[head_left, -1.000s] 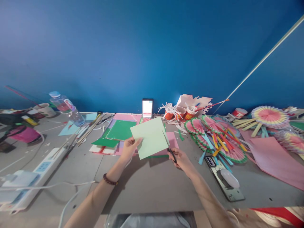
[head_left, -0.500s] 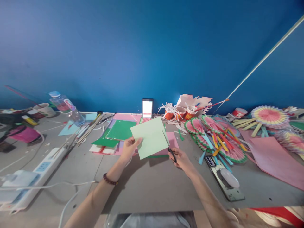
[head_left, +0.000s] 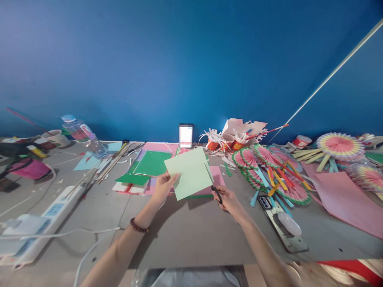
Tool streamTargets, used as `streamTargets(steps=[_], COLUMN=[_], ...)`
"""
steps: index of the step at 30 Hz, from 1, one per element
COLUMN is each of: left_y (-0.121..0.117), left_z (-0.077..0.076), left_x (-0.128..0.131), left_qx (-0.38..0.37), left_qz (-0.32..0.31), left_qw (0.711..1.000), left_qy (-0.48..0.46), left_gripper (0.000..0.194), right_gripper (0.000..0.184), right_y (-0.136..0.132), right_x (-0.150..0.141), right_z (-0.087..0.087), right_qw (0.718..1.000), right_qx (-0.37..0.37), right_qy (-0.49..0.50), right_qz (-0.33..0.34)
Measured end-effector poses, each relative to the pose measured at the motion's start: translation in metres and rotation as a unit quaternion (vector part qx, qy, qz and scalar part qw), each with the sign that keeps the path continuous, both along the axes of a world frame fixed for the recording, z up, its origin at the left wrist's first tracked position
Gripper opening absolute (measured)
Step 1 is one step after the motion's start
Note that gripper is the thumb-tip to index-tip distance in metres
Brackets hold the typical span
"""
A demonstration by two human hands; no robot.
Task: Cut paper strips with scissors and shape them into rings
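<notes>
At lower centre, the left hand (head_left: 164, 186) pinches a pale-green rectangular paper sheet (head_left: 190, 172), its right edge meeting black-handled scissors (head_left: 218, 195) gripped by the right hand (head_left: 229, 201).

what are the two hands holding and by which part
The left hand grips the pale green paper by its left edge; the right hand holds the scissors by their black handles.

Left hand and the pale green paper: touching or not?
Touching. The head view shows it: the left hand grips the pale green paper at its left side, thumb lying over the face toward the camera.
</notes>
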State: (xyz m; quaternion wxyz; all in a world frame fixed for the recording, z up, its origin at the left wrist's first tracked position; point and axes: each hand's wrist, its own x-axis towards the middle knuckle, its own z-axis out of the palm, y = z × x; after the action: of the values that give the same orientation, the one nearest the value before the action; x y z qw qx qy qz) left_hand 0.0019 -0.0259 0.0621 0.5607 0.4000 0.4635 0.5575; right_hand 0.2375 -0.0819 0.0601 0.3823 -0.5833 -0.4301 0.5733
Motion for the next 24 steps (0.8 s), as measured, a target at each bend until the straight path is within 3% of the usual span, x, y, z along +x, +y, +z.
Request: streamTargets(steps=[10, 24], left_y=[-0.001, 0.001], left_z=[0.001, -0.003], left_x=[0.000, -0.001], left_qx=[0.000, 0.007], left_qz=[0.001, -0.005], left_qw=[1.000, 1.000], left_qy=[0.010, 0.004], left_gripper=[0.038, 0.037], right_gripper=[0.034, 0.035], right_y=[-0.001, -0.001], right_x=[-0.005, 0.000], right_z=[0.012, 0.002], right_qw=[1.000, 1.000], right_qx=[-0.002, 0.008], right_qy=[0.003, 0.005], right_qz=[-0.019, -0.009])
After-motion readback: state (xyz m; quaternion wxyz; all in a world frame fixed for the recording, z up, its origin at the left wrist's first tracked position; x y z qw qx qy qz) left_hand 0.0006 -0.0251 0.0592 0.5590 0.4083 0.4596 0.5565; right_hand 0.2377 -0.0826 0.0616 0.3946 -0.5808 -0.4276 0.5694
